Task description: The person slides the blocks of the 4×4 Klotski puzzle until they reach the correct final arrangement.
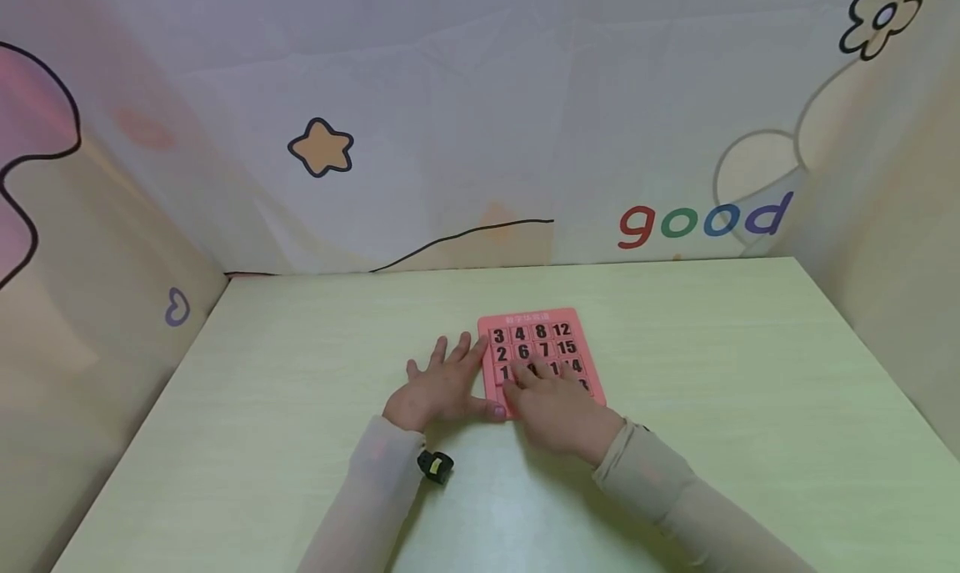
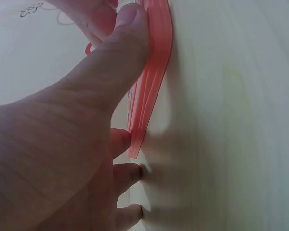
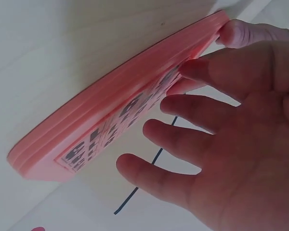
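A pink number slide puzzle lies flat on the table, its square tiles printed with black numbers. The left hand is at its left side, fingers spread and straight; the index finger touches the left edge and the thumb rests against the near left corner. Over the lower tiles lies the right hand, its fingers extended and slightly parted, with the thumb touching the lower left of the board. Several tiles in the lower rows are hidden under this hand.
The pale wooden table surrounds the puzzle. Behind and beside it hangs a printed cloth with a star, a flower and the word "good". A small black device sits at the left wrist.
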Tool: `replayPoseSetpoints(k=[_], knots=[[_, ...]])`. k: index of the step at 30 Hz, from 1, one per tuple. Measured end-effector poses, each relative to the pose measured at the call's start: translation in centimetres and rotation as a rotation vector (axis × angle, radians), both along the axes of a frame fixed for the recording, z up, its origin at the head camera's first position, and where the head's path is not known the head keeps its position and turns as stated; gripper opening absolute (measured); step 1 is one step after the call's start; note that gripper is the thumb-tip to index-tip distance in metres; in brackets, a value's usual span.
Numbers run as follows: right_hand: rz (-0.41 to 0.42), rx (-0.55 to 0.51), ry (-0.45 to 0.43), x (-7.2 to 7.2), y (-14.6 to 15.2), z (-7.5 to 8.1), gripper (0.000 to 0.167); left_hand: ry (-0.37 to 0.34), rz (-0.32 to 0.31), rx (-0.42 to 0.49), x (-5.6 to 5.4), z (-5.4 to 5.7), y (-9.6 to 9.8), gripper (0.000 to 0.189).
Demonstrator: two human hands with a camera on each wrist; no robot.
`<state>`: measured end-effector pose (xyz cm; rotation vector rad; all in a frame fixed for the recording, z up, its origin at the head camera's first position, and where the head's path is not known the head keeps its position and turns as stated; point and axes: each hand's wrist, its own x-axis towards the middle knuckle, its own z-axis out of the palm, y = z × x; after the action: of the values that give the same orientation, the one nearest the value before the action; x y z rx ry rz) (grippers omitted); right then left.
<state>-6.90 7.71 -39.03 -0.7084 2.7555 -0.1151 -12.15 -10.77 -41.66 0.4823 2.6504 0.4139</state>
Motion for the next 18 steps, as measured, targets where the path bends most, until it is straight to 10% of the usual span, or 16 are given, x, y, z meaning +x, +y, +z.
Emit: replayPoseSetpoints(k=[18], knots=[[0.047, -0.05, 0.032, 2.3, 3.4, -0.1, 0.047, -0.006, -0.016, -0.013, 0.0, 0.2, -0.1, 0.113]])
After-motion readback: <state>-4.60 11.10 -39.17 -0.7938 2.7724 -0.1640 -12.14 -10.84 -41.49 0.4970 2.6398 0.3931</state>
